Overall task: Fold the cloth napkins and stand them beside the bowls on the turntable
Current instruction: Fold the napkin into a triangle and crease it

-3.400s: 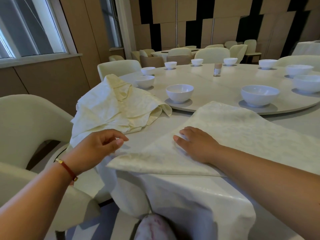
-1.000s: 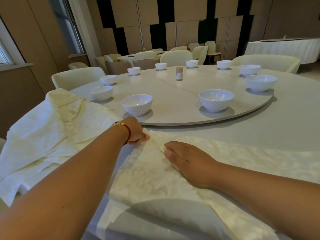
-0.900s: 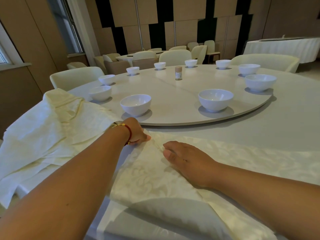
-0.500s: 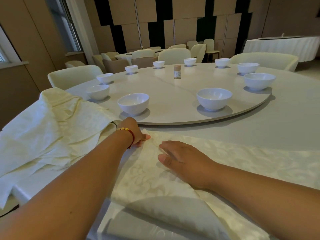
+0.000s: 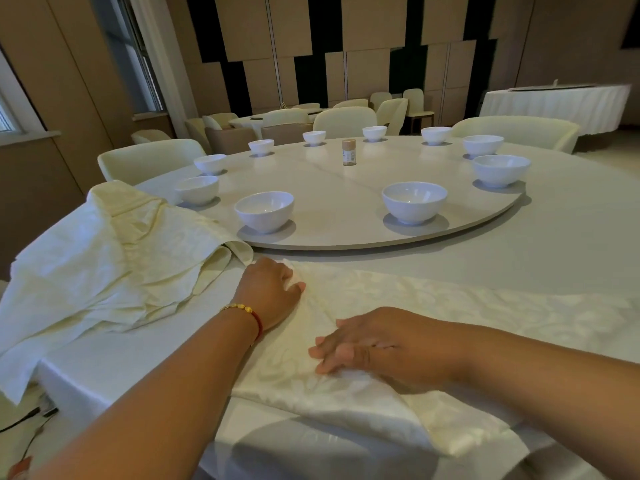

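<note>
A cream patterned cloth napkin (image 5: pixel 433 303) lies spread flat on the table in front of me, one edge hanging over the near rim. My left hand (image 5: pixel 272 292) grips its far left corner with curled fingers. My right hand (image 5: pixel 374 344) lies flat on the napkin nearer to me, fingers straight and pressing down. Behind the napkin is the round turntable (image 5: pixel 346 188) with several white bowls around its edge; the nearest ones are a bowl (image 5: pixel 265 211) at the left and a bowl (image 5: pixel 414 201) at the right.
A heap of crumpled cream napkins (image 5: pixel 104 258) lies on the table to the left, touching the turntable's edge. A small jar (image 5: pixel 348 152) stands mid-turntable. Cream chairs (image 5: pixel 149 162) ring the table. A white-skirted table (image 5: pixel 554 105) stands at the back right.
My left hand reached from the near edge to the napkin's far left corner and grips it. In the last second my right hand slid toward me across the napkin.
</note>
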Action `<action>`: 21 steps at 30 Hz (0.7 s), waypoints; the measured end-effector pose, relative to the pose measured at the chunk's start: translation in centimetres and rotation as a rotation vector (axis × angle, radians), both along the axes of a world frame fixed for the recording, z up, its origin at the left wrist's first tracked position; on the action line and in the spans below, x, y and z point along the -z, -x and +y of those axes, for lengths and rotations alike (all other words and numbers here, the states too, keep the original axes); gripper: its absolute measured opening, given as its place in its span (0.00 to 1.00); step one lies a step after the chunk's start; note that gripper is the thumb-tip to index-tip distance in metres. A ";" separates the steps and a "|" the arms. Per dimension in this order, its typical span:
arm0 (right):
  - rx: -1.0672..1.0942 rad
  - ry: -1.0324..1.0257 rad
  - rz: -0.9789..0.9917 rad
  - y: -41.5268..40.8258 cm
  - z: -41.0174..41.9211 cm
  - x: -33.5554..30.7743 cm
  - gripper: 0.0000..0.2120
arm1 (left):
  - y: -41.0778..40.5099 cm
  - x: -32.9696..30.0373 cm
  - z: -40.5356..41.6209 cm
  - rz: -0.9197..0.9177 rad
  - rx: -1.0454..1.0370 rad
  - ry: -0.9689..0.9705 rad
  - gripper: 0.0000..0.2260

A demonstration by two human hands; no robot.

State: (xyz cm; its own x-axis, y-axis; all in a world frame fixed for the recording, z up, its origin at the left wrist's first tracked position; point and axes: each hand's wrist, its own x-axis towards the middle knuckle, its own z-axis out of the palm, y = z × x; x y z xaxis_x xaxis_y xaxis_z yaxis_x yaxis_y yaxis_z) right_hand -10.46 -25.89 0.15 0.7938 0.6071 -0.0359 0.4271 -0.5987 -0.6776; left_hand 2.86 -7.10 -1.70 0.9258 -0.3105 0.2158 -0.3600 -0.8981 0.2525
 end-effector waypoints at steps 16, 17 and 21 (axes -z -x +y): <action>0.626 0.529 -0.031 -8.0 -6.6 -2.0 0.30 | 1.6 0.0 -0.1 0.062 -0.011 -0.070 0.34; 0.605 0.564 -0.004 -7.9 -6.9 -2.3 0.31 | 1.5 0.0 -0.1 0.061 -0.012 -0.070 0.34; 0.582 0.720 0.063 -6.3 -9.6 -4.0 0.14 | 1.6 0.0 -0.2 0.064 -0.020 -0.063 0.34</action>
State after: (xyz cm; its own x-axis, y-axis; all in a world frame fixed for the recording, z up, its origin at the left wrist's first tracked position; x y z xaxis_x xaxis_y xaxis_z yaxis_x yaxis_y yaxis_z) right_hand -4.11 -35.52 4.17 0.9501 -0.0718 -0.3034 -0.0978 -0.9927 -0.0711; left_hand 1.24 -7.28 -1.67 0.9430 -0.3033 0.1367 -0.3272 -0.9197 0.2169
